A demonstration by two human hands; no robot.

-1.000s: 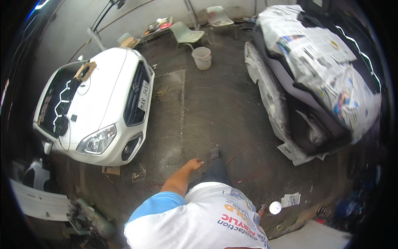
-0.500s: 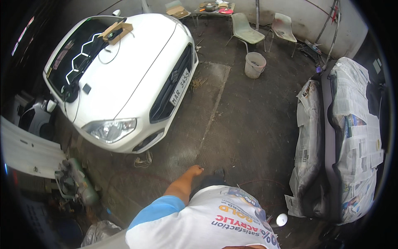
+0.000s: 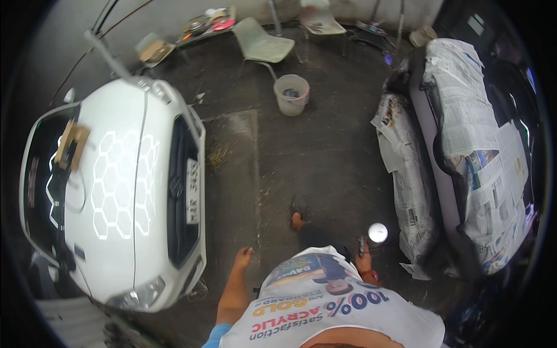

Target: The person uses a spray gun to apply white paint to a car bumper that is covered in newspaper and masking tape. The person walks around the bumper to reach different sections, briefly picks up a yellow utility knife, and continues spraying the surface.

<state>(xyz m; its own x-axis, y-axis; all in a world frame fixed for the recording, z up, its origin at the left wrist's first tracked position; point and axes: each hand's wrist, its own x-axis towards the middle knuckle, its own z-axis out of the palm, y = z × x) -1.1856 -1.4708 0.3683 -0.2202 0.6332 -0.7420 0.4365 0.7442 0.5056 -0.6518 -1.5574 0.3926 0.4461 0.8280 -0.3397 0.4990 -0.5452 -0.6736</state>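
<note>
Between white car (image 3: 116, 197) at left and paper-wrapped car (image 3: 464, 156) at right, person stands on bare floor. Left hand (image 3: 242, 257) hangs loosely curled, holding nothing. Right hand (image 3: 364, 262) grips small tool (image 3: 377, 232), kind unclear. Masking of right car looks done; white car unmasked. Bucket (image 3: 291, 94) far.
</note>
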